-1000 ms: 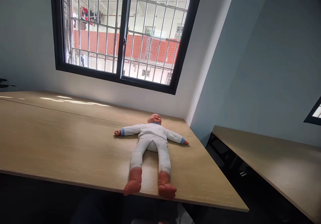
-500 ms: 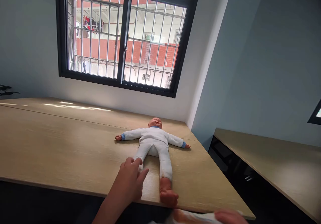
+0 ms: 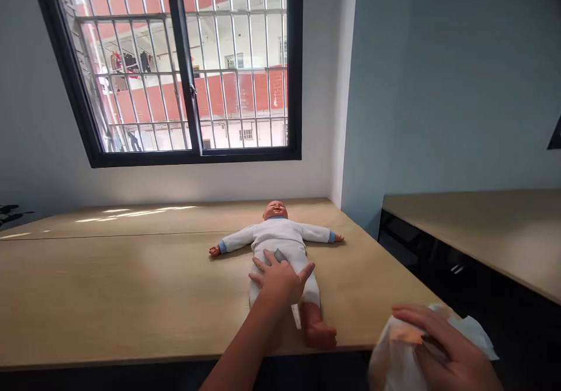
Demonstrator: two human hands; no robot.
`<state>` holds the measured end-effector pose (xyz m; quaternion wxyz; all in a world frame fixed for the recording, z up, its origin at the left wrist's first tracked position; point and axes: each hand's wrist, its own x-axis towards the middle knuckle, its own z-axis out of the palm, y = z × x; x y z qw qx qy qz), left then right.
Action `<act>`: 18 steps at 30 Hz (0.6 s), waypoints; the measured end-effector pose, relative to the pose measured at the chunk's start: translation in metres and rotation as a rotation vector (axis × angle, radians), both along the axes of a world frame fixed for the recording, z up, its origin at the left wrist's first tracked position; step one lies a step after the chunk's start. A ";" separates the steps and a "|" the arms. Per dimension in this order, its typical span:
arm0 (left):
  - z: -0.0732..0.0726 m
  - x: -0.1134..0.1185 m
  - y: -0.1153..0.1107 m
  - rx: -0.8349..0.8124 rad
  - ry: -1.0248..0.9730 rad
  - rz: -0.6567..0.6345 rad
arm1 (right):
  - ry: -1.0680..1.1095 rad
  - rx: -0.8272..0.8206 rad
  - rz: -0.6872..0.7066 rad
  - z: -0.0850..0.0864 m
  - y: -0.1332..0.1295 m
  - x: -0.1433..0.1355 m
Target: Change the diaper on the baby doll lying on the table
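A baby doll [image 3: 280, 233] in white clothes with blue cuffs lies on its back on the wooden table, head toward the window and arms stretched out. Over its upper legs is my left hand [image 3: 280, 280], palm down with fingers spread, holding nothing. One bare doll foot [image 3: 319, 334] shows near the table's front edge; the other is hidden by my forearm. Off the front edge at the right, my right hand [image 3: 447, 344] grips a crumpled white soft thing [image 3: 401, 353] with an orange patch. Blur hides exactly what kind it is.
The light wooden table [image 3: 109, 297] has its front edge close to me. A second table [image 3: 495, 227] stands at the right, across a dark gap. Behind are a barred window [image 3: 236, 75] and a wall corner. Plant leaves [image 3: 13, 213] show at the far left.
My left hand has moved from beside the doll's leg up onto its upper legs. The right hand has risen into view with the white thing. The camera view has levelled.
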<state>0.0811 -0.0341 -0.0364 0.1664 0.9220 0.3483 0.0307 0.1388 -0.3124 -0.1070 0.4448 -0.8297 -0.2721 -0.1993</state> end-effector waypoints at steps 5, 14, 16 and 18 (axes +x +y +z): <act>-0.005 0.013 0.003 0.000 0.139 0.010 | 0.180 0.003 0.090 -0.010 0.029 0.001; 0.001 0.007 0.009 -0.041 0.233 -0.005 | 0.427 0.149 0.118 -0.026 0.055 0.008; 0.004 0.003 0.013 -0.044 0.235 -0.072 | 0.492 0.239 0.168 -0.030 0.052 0.009; 0.007 -0.001 0.017 -0.034 0.216 -0.173 | 0.568 0.309 0.199 -0.029 0.047 0.011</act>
